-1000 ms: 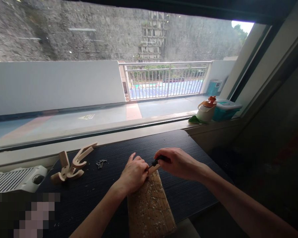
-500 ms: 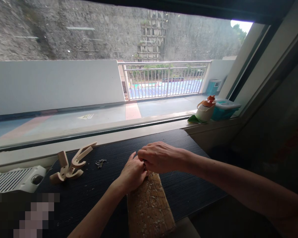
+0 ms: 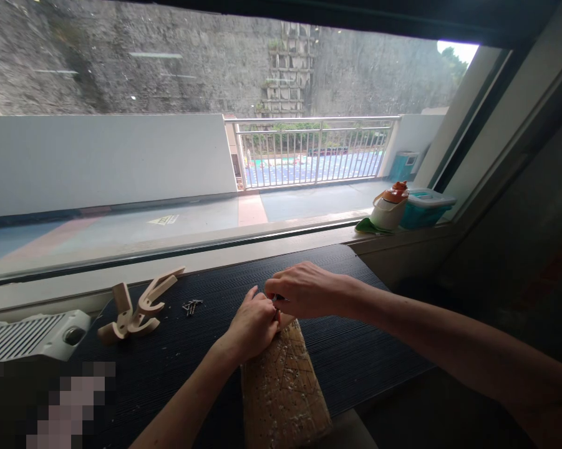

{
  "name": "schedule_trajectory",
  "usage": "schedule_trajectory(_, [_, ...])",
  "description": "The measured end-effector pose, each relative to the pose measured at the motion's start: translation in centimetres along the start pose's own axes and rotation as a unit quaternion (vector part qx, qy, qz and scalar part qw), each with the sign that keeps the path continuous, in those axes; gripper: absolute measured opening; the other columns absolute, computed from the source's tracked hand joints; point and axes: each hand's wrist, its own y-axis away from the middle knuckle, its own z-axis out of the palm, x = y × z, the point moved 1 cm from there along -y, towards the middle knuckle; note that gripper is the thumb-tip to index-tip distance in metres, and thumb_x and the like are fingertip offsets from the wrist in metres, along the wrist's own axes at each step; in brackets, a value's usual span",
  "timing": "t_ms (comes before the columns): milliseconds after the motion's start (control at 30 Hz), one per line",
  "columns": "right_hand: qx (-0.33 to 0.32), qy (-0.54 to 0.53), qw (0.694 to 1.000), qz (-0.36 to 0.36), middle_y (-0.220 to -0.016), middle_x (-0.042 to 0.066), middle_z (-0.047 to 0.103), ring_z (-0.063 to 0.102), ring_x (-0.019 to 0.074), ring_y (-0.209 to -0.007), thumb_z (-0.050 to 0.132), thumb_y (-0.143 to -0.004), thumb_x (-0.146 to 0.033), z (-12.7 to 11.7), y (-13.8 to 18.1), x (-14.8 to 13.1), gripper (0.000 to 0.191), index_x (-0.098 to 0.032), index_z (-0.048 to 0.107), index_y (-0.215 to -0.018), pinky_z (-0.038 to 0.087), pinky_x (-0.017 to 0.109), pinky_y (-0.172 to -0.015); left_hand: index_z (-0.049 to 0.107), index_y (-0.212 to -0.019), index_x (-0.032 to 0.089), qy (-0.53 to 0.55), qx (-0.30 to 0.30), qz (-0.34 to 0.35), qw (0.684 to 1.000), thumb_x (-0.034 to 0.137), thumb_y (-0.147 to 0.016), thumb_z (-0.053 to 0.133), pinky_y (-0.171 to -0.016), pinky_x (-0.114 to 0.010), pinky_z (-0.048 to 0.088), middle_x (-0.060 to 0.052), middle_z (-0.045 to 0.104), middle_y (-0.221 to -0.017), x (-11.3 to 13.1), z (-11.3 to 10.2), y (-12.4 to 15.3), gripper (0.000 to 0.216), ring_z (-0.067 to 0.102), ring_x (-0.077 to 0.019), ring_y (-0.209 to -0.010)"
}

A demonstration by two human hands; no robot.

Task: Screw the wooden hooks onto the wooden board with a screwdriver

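My left hand (image 3: 256,325) is closed at the far end of a worn, marked wooden board (image 3: 285,390), pressing a pale wooden piece (image 3: 287,321) that shows only in part. A small orange bit shows by its fingertips. Right above it, my right hand (image 3: 302,290) is closed in a pinch, and a thin metallic thing (image 3: 279,299) shows beneath its fingers. Most of what the two hands hold is hidden. Several small screws or nails (image 3: 191,307) lie in a loose pile on the dark table (image 3: 346,337), left of my hands.
Curved pale wooden parts (image 3: 138,312) lie at the table's left. Beyond them is a white slatted device (image 3: 32,337) with a knob. On the sill at right stand a white bottle with orange cap (image 3: 389,209) and a teal box (image 3: 425,209). A window runs along the back.
My right hand has lifted and turned slightly away from the left one, so the metallic thing and an orange bit now show. The left hand stays on the board.
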Motion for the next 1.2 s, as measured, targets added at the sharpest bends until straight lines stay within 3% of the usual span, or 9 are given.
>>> schedule_trajectory(100, [-0.009,-0.006,1.0,-0.009,-0.08,0.004,0.065,0.059,0.0131,-0.069,0.041,-0.087,-0.021,-0.2,-0.1,0.1,0.018,-0.015,0.056,-0.08,0.026,0.025,-0.054,0.066,-0.067,0.019,0.002,0.0,-0.003,1.0,0.015,-0.078,0.052,-0.1,-0.047,0.033,-0.005,0.07,-0.079,-0.1,0.1,0.0,0.017,0.058,-0.0225,-0.089])
schedule_trajectory(400, [-0.032,0.017,0.999,0.014,-0.07,0.005,0.064,0.056,0.013,-0.058,0.04,-0.088,-0.025,0.1,-1.1,-0.2,0.02,-0.015,0.056,-0.085,0.022,0.025,-0.049,0.066,-0.076,0.018,0.001,0.005,-0.012,1.0,0.011,-0.076,0.051,-0.095,-0.047,0.036,-0.006,0.068,-0.082,0.1,-0.2,0.0,0.016,0.058,-0.0236,-0.088])
schedule_trajectory(533, [-0.032,0.017,0.999,0.035,-0.069,0.006,0.065,0.057,0.0149,-0.058,0.037,-0.088,-0.028,0.0,-1.3,-0.3,0.024,-0.015,0.057,-0.089,0.026,0.024,-0.05,0.066,-0.075,0.018,-0.001,0.008,-0.013,1.0,0.011,-0.075,0.053,-0.095,-0.046,0.037,-0.006,0.068,-0.08,0.1,-0.2,0.0,0.015,0.058,-0.0236,-0.088])
schedule_trajectory(667, [-0.071,-0.017,0.997,0.026,-0.074,0.005,0.066,0.06,0.0181,-0.065,0.047,-0.081,-0.032,-0.7,-1.3,-0.4,0.023,-0.018,0.058,-0.095,0.031,0.025,-0.052,0.066,-0.076,0.019,-0.003,0.011,-0.013,1.0,0.013,-0.074,0.056,-0.096,-0.044,0.038,-0.006,0.068,-0.087,0.0,-0.1,0.0,0.012,0.056,-0.0241,-0.095])
schedule_trajectory(767, [-0.089,-0.018,0.995,0.031,-0.074,0.007,0.066,0.06,0.0188,-0.068,0.044,-0.082,-0.032,-1.0,-1.3,-0.4,0.024,-0.016,0.059,-0.093,0.034,0.025,-0.054,0.065,-0.073,0.019,-0.006,0.006,-0.014,1.0,0.013,-0.075,0.054,-0.096,-0.045,0.037,-0.005,0.068,-0.082,-0.2,0.1,0.1,0.013,0.057,-0.0233,-0.092])
schedule_trajectory(967, [-0.066,-0.008,0.996,0.058,-0.074,0.008,0.066,0.06,0.0189,-0.068,0.04,-0.085,-0.033,-0.6,-1.5,-0.2,0.027,-0.015,0.06,-0.09,0.034,0.026,-0.056,0.064,-0.071,0.02,-0.012,-0.002,-0.016,1.0,0.015,-0.074,0.054,-0.097,-0.045,0.036,-0.004,0.067,-0.074,-0.3,0.2,0.1,0.011,0.058,-0.0233,-0.09])
schedule_trajectory(1067, [-0.061,-0.001,0.997,0.043,-0.076,0.006,0.067,0.06,0.0188,-0.068,0.046,-0.082,-0.036,-0.7,-1.2,0.0,0.026,-0.018,0.06,-0.094,0.033,0.025,-0.055,0.064,-0.071,0.02,-0.012,-0.007,-0.016,1.0,0.015,-0.074,0.054,-0.097,-0.045,0.036,-0.004,0.067,-0.076,-0.3,0.0,0.0,0.011,0.058,-0.0225,-0.087])
schedule_trajectory(1200, [-0.065,-0.019,0.998,0.016,-0.087,0.005,0.068,0.06,0.0159,-0.073,0.045,-0.082,-0.027,-1.0,-1.1,0.1,0.02,-0.02,0.061,-0.092,0.032,0.024,-0.056,0.063,-0.067,0.019,-0.011,-0.011,-0.018,1.0,0.014,-0.075,0.053,-0.095,-0.045,0.038,-0.005,0.067,-0.075,-0.3,0.0,-0.1,0.013,0.059,-0.0229,-0.086])
